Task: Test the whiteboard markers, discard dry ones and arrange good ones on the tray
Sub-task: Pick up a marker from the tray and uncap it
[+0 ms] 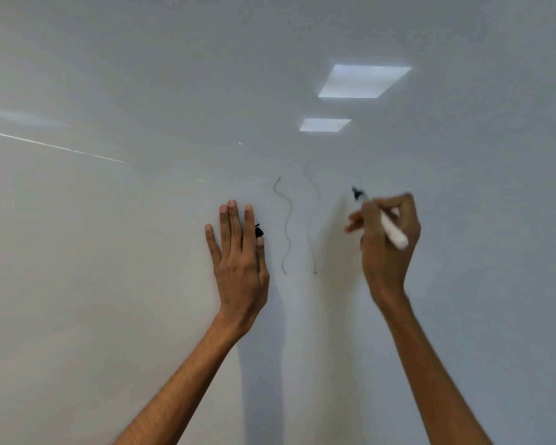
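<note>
Item: marker (389, 228), white barrel, black tip, uncapped. Our right hand (387, 248) grips it with fingers curled round the barrel. The tip is at or just off the whiteboard (142, 252), right of two faint wavy test lines (286, 226).

Item: cap (259, 232), black. The thumb of our left hand (238, 261) pins it against the forefinger, with the fingers flat on the board.

Tray: not in view.

Handling note: we should seat the tip squarely and draw one slow stroke on bare board. A line as pale as its neighbours likely means discard.
</note>
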Motion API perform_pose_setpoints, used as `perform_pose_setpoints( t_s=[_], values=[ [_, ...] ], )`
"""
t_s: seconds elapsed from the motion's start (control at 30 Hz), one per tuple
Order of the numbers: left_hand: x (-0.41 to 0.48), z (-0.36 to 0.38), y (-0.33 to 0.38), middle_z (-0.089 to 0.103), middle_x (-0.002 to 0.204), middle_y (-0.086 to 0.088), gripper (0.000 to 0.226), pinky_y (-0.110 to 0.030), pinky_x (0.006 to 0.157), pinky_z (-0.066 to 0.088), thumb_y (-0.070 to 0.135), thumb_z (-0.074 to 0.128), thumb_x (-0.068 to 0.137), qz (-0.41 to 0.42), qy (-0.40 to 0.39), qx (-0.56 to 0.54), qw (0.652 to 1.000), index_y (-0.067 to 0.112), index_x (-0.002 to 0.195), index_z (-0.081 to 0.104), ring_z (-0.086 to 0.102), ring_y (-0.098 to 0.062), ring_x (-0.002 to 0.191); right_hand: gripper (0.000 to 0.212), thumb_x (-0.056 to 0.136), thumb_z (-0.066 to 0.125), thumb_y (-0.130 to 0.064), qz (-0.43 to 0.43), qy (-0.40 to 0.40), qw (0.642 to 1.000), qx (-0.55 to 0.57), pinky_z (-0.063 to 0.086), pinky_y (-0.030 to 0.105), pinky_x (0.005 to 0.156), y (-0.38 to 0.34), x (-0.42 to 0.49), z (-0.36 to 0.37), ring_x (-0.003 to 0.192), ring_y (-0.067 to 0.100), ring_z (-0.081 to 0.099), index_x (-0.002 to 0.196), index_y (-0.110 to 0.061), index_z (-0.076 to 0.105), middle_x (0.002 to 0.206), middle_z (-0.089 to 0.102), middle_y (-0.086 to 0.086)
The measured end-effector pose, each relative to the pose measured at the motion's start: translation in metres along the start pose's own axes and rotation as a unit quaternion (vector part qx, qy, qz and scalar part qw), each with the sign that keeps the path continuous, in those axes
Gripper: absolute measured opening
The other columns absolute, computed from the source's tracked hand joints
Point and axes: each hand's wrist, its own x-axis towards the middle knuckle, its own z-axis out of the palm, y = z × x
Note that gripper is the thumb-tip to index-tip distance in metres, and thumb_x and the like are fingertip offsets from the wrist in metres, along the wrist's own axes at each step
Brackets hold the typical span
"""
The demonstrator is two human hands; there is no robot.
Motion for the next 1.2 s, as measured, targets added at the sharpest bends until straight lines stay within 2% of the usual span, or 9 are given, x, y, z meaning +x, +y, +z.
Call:
perform_pose_setpoints(
  t_s=[0.1,0.23,0.37,0.5,0.63,0.73,0.9,1.07,1.2],
  values=[
    [0.000,-0.001,0.001,0.013,0.161,-0.017,0.049,-0.055,0.121,0.008,0.018,0.029,0.105,-0.003,0.000,-0.001,1.000,0.005,0.153,0.023,0.008,-0.029,0.151,0.015,0.097,0.058,-0.016,-0.031,-0.030,0.999,-0.031,0.044,0.026,0.051,-0.004,0.028,0.013,0.062,0.023,0.069,0.087,-0.011,0.048,0.072,0.067,0.011],
    [-0.001,-0.001,0.001,0.013,0.162,-0.017,0.050,-0.055,0.121,0.009,0.018,0.030,0.105,-0.001,-0.001,-0.003,1.000,0.005,0.153,0.023,0.008,-0.028,0.151,0.018,0.095,0.057,-0.008,-0.052,-0.063,0.994,-0.068,0.047,0.027,0.053,0.009,0.009,0.009,0.059,0.019,0.068,0.081,-0.006,0.046,0.066,0.065,0.011],
    [-0.001,0.000,0.000,0.013,0.161,-0.017,0.049,-0.055,0.121,0.009,0.018,0.030,0.106,0.002,-0.002,0.000,1.000,0.005,0.153,0.024,0.009,-0.029,0.151,0.025,0.094,0.058,-0.007,0.001,-0.008,0.999,-0.054,0.045,0.033,0.052,0.024,-0.021,-0.016,0.055,0.022,0.066,0.075,-0.017,0.045,0.060,0.064,0.008],
    [-0.002,0.001,0.002,0.014,0.161,-0.018,0.049,-0.055,0.121,0.007,0.017,0.032,0.105,0.002,0.005,-0.002,1.000,0.004,0.152,0.024,0.009,-0.030,0.150,0.030,0.094,0.058,-0.001,0.048,-0.045,0.995,-0.075,0.044,0.030,0.054,0.032,-0.055,-0.033,0.048,0.010,0.056,0.072,-0.014,0.043,0.058,0.064,0.008],
    [-0.004,0.001,-0.001,0.016,0.161,-0.018,0.048,-0.055,0.121,0.008,0.017,0.031,0.106,0.014,0.004,-0.004,1.000,0.003,0.152,0.025,0.011,-0.031,0.150,0.035,0.091,0.057,0.003,0.095,-0.007,0.994,-0.049,0.041,0.031,0.055,0.036,-0.074,-0.053,0.045,0.015,0.054,0.068,-0.018,0.042,0.055,0.064,0.011],
    [-0.005,0.002,-0.006,0.023,0.158,-0.018,0.046,-0.055,0.120,0.012,0.011,0.039,0.105,0.025,0.016,-0.016,0.999,0.002,0.150,0.031,0.017,-0.032,0.149,0.033,0.091,0.057,0.003,0.128,-0.044,0.988,-0.073,0.038,0.029,0.051,0.039,-0.094,-0.058,0.044,0.009,0.051,0.068,-0.015,0.042,0.056,0.063,0.012],
    [-0.019,-0.008,-0.012,0.040,0.150,-0.017,0.037,-0.053,0.118,0.025,0.011,0.044,0.104,0.039,0.024,-0.070,0.997,0.000,0.139,0.049,0.032,-0.031,0.144,0.019,0.092,0.060,0.001,0.201,-0.053,0.978,-0.015,0.037,0.030,0.048,0.033,-0.107,-0.066,0.057,0.037,0.062,0.078,-0.001,0.048,0.061,0.065,0.018],
    [-0.068,-0.030,-0.007,0.057,0.136,-0.016,0.031,-0.051,0.113,0.035,0.012,0.043,0.104,0.033,0.000,-0.132,0.991,-0.003,0.124,0.062,0.043,-0.028,0.138,0.003,0.090,0.064,-0.004,0.266,-0.055,0.959,0.082,0.038,0.025,0.044,0.019,-0.116,-0.064,0.062,0.028,0.067,0.090,-0.002,0.062,0.068,0.067,0.017],
    [-0.125,-0.054,0.000,0.065,0.121,-0.002,0.026,-0.042,0.100,0.045,0.010,0.051,0.100,-0.041,-0.043,-0.176,0.983,0.002,0.122,0.063,0.057,-0.020,0.122,0.014,0.087,0.065,-0.015,0.342,-0.106,0.927,0.115,0.039,0.023,0.044,0.024,-0.133,-0.065,0.065,0.021,0.068,0.096,-0.005,0.066,0.070,0.068,0.007]
  ],
)
